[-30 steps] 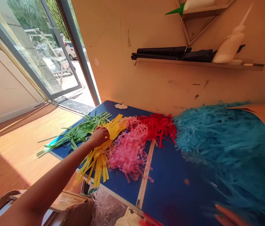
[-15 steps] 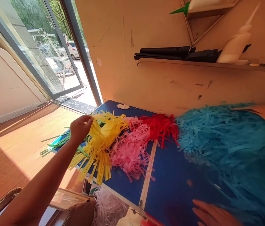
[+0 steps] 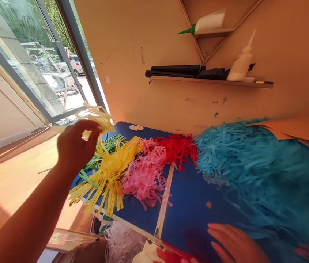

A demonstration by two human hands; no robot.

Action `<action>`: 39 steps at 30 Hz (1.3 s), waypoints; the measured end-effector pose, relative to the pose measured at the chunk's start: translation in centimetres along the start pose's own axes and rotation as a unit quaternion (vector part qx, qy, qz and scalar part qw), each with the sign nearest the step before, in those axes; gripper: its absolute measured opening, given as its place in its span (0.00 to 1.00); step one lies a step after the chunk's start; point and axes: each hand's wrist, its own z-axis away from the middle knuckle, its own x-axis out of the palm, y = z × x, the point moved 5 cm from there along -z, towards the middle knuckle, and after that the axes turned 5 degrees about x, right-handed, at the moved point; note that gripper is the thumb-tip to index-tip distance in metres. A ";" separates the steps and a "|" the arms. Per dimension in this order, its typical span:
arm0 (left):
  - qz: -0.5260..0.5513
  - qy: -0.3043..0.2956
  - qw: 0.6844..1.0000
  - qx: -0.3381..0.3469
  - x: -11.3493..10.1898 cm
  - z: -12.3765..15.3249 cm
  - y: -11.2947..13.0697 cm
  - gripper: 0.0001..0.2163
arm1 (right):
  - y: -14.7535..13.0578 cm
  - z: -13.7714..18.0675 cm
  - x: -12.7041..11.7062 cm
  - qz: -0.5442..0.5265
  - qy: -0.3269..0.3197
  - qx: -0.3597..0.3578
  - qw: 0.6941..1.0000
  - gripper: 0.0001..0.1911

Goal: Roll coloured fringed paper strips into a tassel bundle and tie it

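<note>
My left hand [image 3: 74,146] is raised above the table's left end, pinched shut on a few yellow paper strips [image 3: 96,116] that hang lifted in the air. Below it lies the yellow strip pile [image 3: 107,171], with green strips [image 3: 107,144] behind it and a pink pile [image 3: 143,175] to its right. My right hand [image 3: 236,244] rests flat at the bottom edge on the blue table [image 3: 189,197], fingers stretched out, holding nothing.
Red strips [image 3: 179,148] and a large heap of blue strips [image 3: 264,164] cover the table's back and right. A wall shelf [image 3: 211,81] carries black items and a white glue bottle [image 3: 240,64]. White shreds [image 3: 121,241] sit below the table's front edge. Brown cardboard [image 3: 297,129] lies at the right.
My left hand closed on yellow strips in the pile, then lifted them up and to the left. My right hand has come further into view at the bottom.
</note>
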 end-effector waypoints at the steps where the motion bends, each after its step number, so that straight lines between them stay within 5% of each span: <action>1: 0.038 -0.071 0.994 0.069 1.1 0.9 3.6 0.09 | -0.4 -0.6 -0.4 -0.007 0.025 0.033 0.999 0.15; 3: 0.112 -0.186 0.959 0.184 3.3 3.8 10.8 0.08 | -1.8 -2.0 -0.8 -0.020 0.076 0.081 0.994 0.18; 5: 0.182 -0.326 0.881 0.290 5.5 7.8 16.9 0.11 | -3.4 -3.4 -0.6 -0.028 0.103 0.090 0.990 0.24; 8: 0.237 -0.374 0.847 0.294 7.4 11.4 20.8 0.11 | -4.1 -4.9 0.7 -0.038 0.087 0.117 0.989 0.26; 13: 0.306 -0.370 0.852 0.210 9.1 13.1 21.3 0.09 | -1.6 -4.7 2.3 -0.141 0.048 0.247 0.958 0.07; 15: 0.313 -0.351 0.868 0.161 9.5 13.9 21.3 0.05 | -1.0 -4.3 2.5 -0.161 0.039 0.276 0.947 0.09; 19: 0.272 -0.271 0.920 0.084 10.3 16.0 21.6 0.15 | -0.8 -4.1 1.9 -0.148 0.059 0.273 0.949 0.09; 22: 0.240 -0.222 0.943 0.065 11.0 16.8 21.8 0.09 | -0.5 -4.1 1.1 -0.122 0.082 0.244 0.959 0.10; 26: 0.216 -0.228 0.947 0.069 12.0 16.3 21.9 0.05 | 0.1 -3.9 0.1 -0.086 0.094 0.220 0.967 0.11; 32: 0.196 -0.248 0.942 0.118 12.2 14.1 22.0 0.05 | -1.4 -1.3 -0.7 -0.016 0.185 0.297 0.937 0.12; 35: 0.198 -0.266 0.931 0.154 11.8 12.9 22.0 0.05 | -4.5 -0.9 1.6 -0.127 0.115 0.242 0.955 0.20; 39: 0.177 -0.305 0.914 0.201 10.4 11.5 22.0 0.06 | -6.1 -3.8 5.2 -0.191 0.039 0.298 0.935 0.29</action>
